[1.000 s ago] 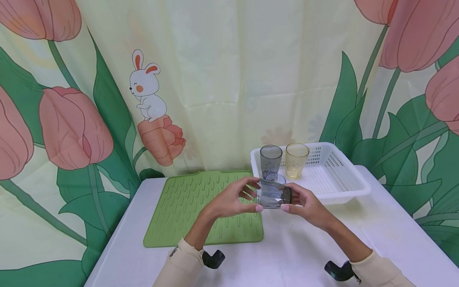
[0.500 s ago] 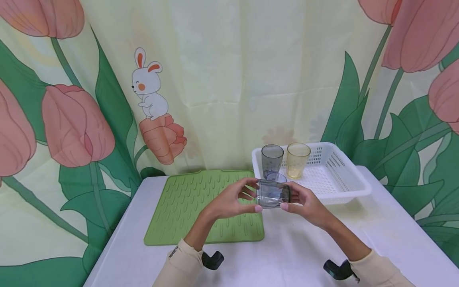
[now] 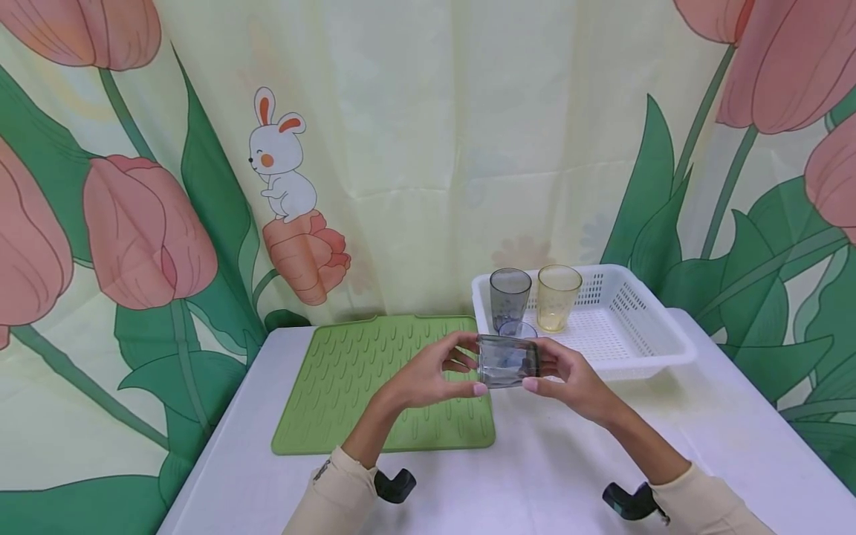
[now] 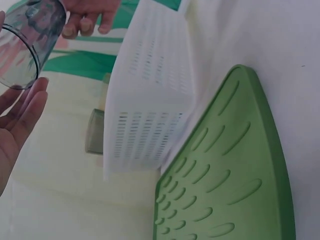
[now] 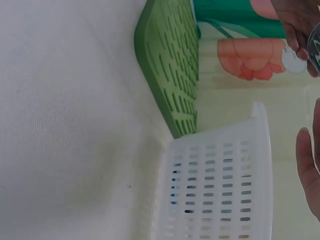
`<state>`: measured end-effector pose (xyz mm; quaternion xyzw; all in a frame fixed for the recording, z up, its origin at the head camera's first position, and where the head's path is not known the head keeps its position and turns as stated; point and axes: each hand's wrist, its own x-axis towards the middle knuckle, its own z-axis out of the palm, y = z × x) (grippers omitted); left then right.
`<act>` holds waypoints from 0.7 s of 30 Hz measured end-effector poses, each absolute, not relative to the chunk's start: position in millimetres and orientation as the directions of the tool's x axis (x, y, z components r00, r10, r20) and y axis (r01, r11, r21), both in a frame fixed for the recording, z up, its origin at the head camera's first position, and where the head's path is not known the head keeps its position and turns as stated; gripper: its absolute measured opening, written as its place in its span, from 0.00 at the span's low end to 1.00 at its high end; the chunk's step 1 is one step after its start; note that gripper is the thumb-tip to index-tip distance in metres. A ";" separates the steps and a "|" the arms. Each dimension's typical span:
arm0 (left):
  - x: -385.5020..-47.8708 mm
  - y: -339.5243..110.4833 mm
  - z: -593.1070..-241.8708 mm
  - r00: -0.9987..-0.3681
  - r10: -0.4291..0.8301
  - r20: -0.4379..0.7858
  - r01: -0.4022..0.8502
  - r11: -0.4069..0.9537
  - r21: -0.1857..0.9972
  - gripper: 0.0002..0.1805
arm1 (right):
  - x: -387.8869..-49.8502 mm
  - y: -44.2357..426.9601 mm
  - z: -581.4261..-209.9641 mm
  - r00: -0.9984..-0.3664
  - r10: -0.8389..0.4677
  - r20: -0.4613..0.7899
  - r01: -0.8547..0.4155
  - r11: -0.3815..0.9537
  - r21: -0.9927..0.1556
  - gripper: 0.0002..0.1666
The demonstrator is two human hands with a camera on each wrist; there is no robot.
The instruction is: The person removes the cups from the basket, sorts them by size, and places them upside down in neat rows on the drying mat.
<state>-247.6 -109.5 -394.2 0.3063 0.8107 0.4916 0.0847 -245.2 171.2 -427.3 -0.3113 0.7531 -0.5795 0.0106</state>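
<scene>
Both hands hold a clear grey drinking glass (image 3: pixel 508 362) on its side above the table. My left hand (image 3: pixel 428 375) grips it at the rim end, thumb below and fingers above. At the darker base end, my right hand (image 3: pixel 576 383) holds it between thumb and fingers. In the left wrist view the glass (image 4: pixel 35 37) is tilted, with its rim towards the left hand (image 4: pixel 20 117). Only a sliver of the glass (image 5: pixel 315 47) shows in the right wrist view.
Behind the hands stands a white perforated basket (image 3: pixel 618 342). It holds a grey glass (image 3: pixel 510 297), a yellow glass (image 3: pixel 558 301) and a bluish glass (image 3: pixel 518 328), partly hidden. A green ridged mat (image 3: pixel 348 401) lies at left on the white-covered table (image 3: pixel 535 475).
The glass turns slightly about its long axis between the hands. Both hands keep nearly the same place, and the whole head view shifts a little.
</scene>
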 end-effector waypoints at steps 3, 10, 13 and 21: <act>-247.8 -110.0 -396.1 -0.799 0.578 0.165 0.411 0.326 0.851 0.38 | -245.1 170.4 -428.0 -0.809 -0.470 0.353 -0.461 0.136 -0.877 0.30; -246.0 -112.2 -398.5 -0.794 0.583 0.174 0.413 0.305 0.858 0.38 | -245.1 167.5 -427.8 -0.808 -0.461 0.366 -0.468 0.126 -0.875 0.33; -244.8 -113.3 -398.5 -0.792 0.584 0.177 0.415 0.304 0.858 0.38 | -244.7 167.2 -427.5 -0.803 -0.464 0.375 -0.477 0.121 -0.871 0.34; -242.5 -117.1 -397.5 -0.789 0.591 0.170 0.405 0.291 0.867 0.39 | -245.3 168.7 -430.0 -0.786 -0.474 0.397 -0.504 0.120 -0.855 0.35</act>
